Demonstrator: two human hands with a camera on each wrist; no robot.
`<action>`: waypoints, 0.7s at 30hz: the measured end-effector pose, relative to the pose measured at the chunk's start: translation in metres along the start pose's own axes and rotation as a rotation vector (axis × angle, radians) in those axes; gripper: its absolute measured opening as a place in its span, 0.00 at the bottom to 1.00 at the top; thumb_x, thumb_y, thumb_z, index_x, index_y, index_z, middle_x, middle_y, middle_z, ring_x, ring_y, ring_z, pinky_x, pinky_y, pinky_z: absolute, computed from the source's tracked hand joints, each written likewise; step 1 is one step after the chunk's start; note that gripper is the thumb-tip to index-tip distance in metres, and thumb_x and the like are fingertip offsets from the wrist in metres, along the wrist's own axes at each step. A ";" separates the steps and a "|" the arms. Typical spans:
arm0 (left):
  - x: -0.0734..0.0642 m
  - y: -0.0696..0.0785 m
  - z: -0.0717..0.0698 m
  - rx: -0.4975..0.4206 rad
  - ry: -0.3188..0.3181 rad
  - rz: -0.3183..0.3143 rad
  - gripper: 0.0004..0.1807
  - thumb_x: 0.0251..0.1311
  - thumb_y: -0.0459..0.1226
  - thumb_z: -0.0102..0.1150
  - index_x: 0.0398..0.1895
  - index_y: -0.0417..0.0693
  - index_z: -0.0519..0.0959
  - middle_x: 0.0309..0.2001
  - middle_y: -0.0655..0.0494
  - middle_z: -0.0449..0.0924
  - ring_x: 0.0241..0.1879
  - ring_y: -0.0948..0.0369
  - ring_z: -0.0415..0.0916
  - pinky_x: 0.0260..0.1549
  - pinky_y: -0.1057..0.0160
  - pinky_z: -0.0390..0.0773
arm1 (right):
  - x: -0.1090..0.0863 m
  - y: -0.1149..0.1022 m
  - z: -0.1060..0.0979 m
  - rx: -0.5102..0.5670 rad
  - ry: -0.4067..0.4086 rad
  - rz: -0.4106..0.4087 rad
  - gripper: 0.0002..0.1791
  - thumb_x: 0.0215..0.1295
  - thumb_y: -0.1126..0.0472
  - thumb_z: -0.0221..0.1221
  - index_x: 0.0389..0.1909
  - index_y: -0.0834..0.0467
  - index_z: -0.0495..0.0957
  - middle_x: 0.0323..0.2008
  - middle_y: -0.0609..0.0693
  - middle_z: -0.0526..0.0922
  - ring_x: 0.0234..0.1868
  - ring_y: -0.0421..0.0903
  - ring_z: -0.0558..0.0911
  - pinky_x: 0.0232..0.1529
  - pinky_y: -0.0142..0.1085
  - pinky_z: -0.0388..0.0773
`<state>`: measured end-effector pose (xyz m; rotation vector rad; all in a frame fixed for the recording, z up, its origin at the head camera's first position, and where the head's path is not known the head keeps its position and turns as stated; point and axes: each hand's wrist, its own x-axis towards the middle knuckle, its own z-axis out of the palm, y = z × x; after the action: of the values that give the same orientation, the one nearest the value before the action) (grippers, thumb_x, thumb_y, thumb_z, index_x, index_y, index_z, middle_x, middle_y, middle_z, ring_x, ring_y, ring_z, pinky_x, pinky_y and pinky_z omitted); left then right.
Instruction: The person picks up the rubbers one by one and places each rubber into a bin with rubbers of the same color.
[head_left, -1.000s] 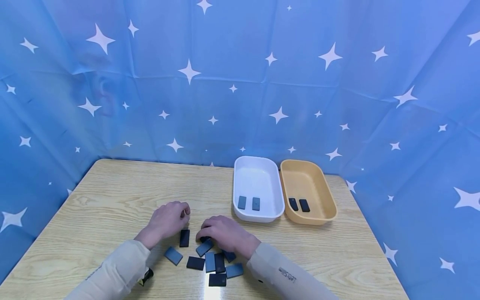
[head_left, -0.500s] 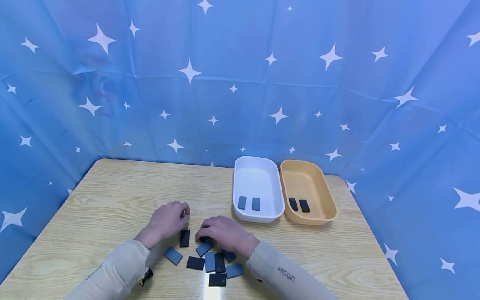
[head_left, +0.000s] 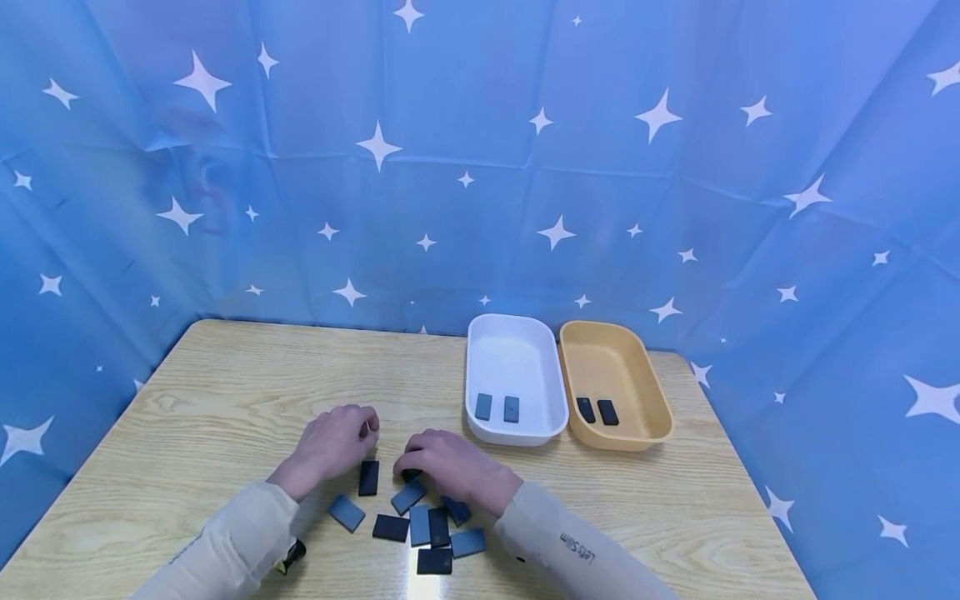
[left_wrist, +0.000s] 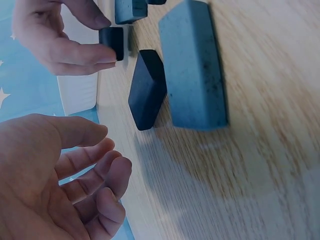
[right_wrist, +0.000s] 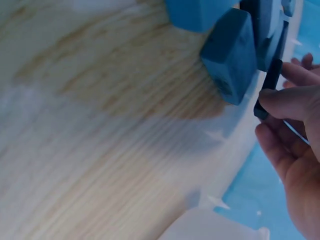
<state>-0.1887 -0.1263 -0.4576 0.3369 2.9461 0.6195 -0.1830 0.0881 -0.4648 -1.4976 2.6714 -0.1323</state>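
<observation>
In the head view my left hand (head_left: 336,439) hovers over the table just behind a black rectangular block (head_left: 368,478). Its fingers are loosely curled, and the left wrist view shows nothing held in this hand (left_wrist: 75,175). My right hand (head_left: 453,468) is at the far side of a loose group of black and blue-grey blocks. Between thumb and fingers it pinches a small black block (right_wrist: 270,85), seen edge-on in the right wrist view. A blue-grey block (head_left: 408,497) lies right beside those fingertips, and another blue-grey block (head_left: 347,512) lies nearer the left forearm.
A white bin (head_left: 517,358) holds two blue-grey blocks. Against its right side stands an orange bin (head_left: 618,358) with two black blocks inside. Several more blocks lie close together near the front, including a black block (head_left: 435,561). A starred blue curtain (head_left: 465,208) hangs behind the table.
</observation>
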 end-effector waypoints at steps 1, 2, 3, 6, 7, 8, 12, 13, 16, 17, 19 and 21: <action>0.000 0.000 0.000 0.000 -0.002 -0.001 0.03 0.60 0.38 0.59 0.35 0.52 0.81 0.30 0.58 0.77 0.26 0.62 0.70 0.23 0.63 0.68 | -0.001 0.000 -0.001 0.006 0.006 0.007 0.23 0.61 0.69 0.62 0.52 0.42 0.81 0.48 0.40 0.81 0.50 0.36 0.80 0.55 0.29 0.75; 0.000 0.000 0.000 0.001 -0.002 0.000 0.03 0.60 0.38 0.59 0.35 0.52 0.81 0.30 0.58 0.77 0.26 0.62 0.70 0.23 0.63 0.68 | -0.002 0.001 -0.002 0.011 0.010 0.013 0.23 0.60 0.69 0.62 0.52 0.42 0.81 0.48 0.40 0.81 0.50 0.36 0.80 0.54 0.29 0.75; 0.000 0.000 0.000 0.000 -0.004 -0.001 0.03 0.60 0.38 0.59 0.35 0.52 0.81 0.30 0.58 0.77 0.26 0.62 0.70 0.23 0.63 0.68 | -0.002 0.001 -0.003 0.012 0.013 0.018 0.23 0.60 0.69 0.62 0.52 0.42 0.81 0.48 0.40 0.81 0.49 0.36 0.80 0.54 0.29 0.75; 0.000 0.000 0.000 0.003 -0.006 0.001 0.03 0.60 0.38 0.59 0.35 0.52 0.81 0.30 0.58 0.77 0.26 0.62 0.69 0.23 0.63 0.68 | -0.006 0.001 -0.005 0.011 0.013 0.041 0.24 0.59 0.69 0.63 0.53 0.42 0.80 0.48 0.40 0.81 0.50 0.37 0.80 0.53 0.29 0.75; 0.000 0.000 0.000 0.004 -0.005 0.001 0.03 0.60 0.38 0.59 0.35 0.52 0.81 0.29 0.58 0.77 0.25 0.62 0.69 0.23 0.63 0.67 | -0.007 0.002 -0.005 0.013 0.011 0.053 0.25 0.59 0.69 0.63 0.54 0.41 0.80 0.49 0.41 0.81 0.50 0.37 0.80 0.53 0.29 0.75; 0.000 0.000 0.000 0.005 -0.004 0.002 0.03 0.60 0.38 0.59 0.35 0.52 0.81 0.29 0.58 0.76 0.25 0.62 0.69 0.23 0.63 0.67 | -0.008 0.002 -0.006 0.014 0.010 0.065 0.25 0.59 0.69 0.63 0.54 0.41 0.79 0.49 0.41 0.81 0.50 0.37 0.80 0.53 0.29 0.76; -0.001 0.000 0.001 0.010 0.001 0.006 0.02 0.60 0.38 0.59 0.33 0.52 0.80 0.28 0.58 0.75 0.24 0.62 0.68 0.22 0.63 0.67 | -0.014 0.003 -0.008 0.030 0.006 0.111 0.24 0.61 0.68 0.62 0.55 0.42 0.78 0.50 0.42 0.81 0.50 0.38 0.80 0.52 0.30 0.76; -0.001 0.000 0.002 0.011 0.004 0.007 0.02 0.60 0.38 0.59 0.33 0.52 0.80 0.28 0.58 0.75 0.24 0.62 0.68 0.22 0.63 0.66 | -0.015 0.004 -0.008 0.034 0.005 0.119 0.23 0.62 0.67 0.62 0.55 0.42 0.78 0.50 0.42 0.80 0.50 0.38 0.79 0.52 0.30 0.76; -0.001 -0.001 0.002 0.008 0.008 0.009 0.02 0.60 0.38 0.59 0.33 0.51 0.80 0.28 0.58 0.75 0.24 0.62 0.68 0.22 0.63 0.66 | -0.018 0.005 -0.010 0.032 0.002 0.131 0.22 0.64 0.67 0.60 0.55 0.41 0.78 0.49 0.42 0.80 0.50 0.38 0.79 0.52 0.30 0.76; -0.001 0.000 0.003 0.005 0.009 0.010 0.02 0.60 0.38 0.59 0.33 0.51 0.80 0.28 0.58 0.75 0.24 0.62 0.68 0.22 0.63 0.66 | -0.019 0.005 -0.010 0.027 0.000 0.134 0.22 0.64 0.67 0.60 0.55 0.41 0.78 0.49 0.42 0.80 0.50 0.38 0.79 0.52 0.31 0.76; -0.001 0.000 0.003 0.000 0.011 0.009 0.02 0.60 0.38 0.59 0.33 0.51 0.80 0.28 0.59 0.75 0.25 0.62 0.68 0.22 0.63 0.66 | -0.020 0.005 -0.011 0.014 -0.007 0.141 0.23 0.64 0.67 0.60 0.55 0.41 0.78 0.49 0.42 0.80 0.49 0.39 0.79 0.51 0.31 0.76; -0.002 0.000 0.004 -0.005 0.013 0.009 0.02 0.60 0.38 0.59 0.33 0.52 0.80 0.28 0.59 0.76 0.25 0.62 0.68 0.22 0.64 0.66 | -0.021 0.005 -0.011 0.003 -0.011 0.146 0.23 0.64 0.67 0.60 0.55 0.41 0.78 0.49 0.42 0.80 0.49 0.39 0.79 0.51 0.31 0.76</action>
<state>-0.1866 -0.1254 -0.4615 0.3468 2.9563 0.6317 -0.1774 0.1091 -0.4541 -1.2919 2.7584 -0.1180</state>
